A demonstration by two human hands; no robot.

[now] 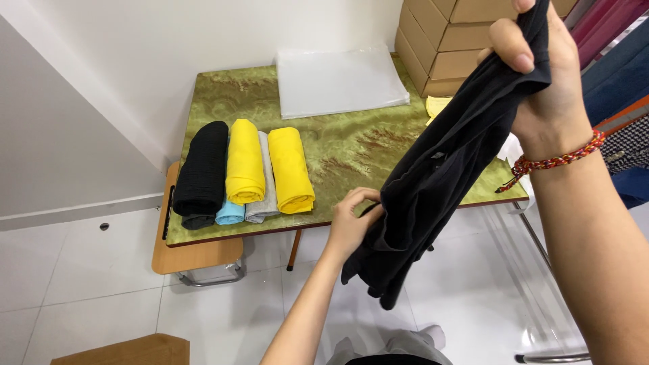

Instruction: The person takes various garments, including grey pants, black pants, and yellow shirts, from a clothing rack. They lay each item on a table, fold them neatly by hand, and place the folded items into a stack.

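Black garment (446,176): soft dark fabric, hanging in folds in the air above the near right edge of the worktop (345,145), held between both hands.

Right hand (547,81): raised high at the upper right, grip pinched tight on the top edge of the black garment, thumb pressed over the cloth. A braided red bracelet (561,160) sits on the wrist.

Left hand (351,220): lower, near the worktop's front edge, grip curled onto the garment's left side about midway down; the cloth trails below it toward the white tiled floor (101,284).

Worktop: low, green marbled surface with a reddish rim. On its left end, a row of rolled garments lying side by side and touching: a black roll (203,169), a yellow roll (245,162), a grey roll (265,196), a second yellow roll (291,169), with a light blue roll (230,213) tucked under the first yellow one at the front.

At the far side of the worktop, a stack of clear plastic bags (338,81). Behind it, against the wall, stacked cardboard boxes (439,47). A small wooden board (193,253) juts out beneath the worktop's left corner.
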